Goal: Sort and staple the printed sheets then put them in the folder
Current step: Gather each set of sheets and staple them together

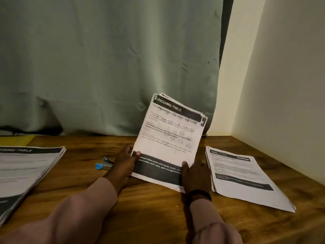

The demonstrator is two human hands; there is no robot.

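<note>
Printed sheets point(168, 138) partly sorted: stack gripped upright between left hand point(125, 160) and right hand point(195, 175); stapler point(104, 164) untouched, stapling and filing remaining.

I see a pale green curtain point(105, 64) hanging behind a wooden table point(158, 217). A cream wall point(281, 76) closes the right corner, dimly lit.
</note>
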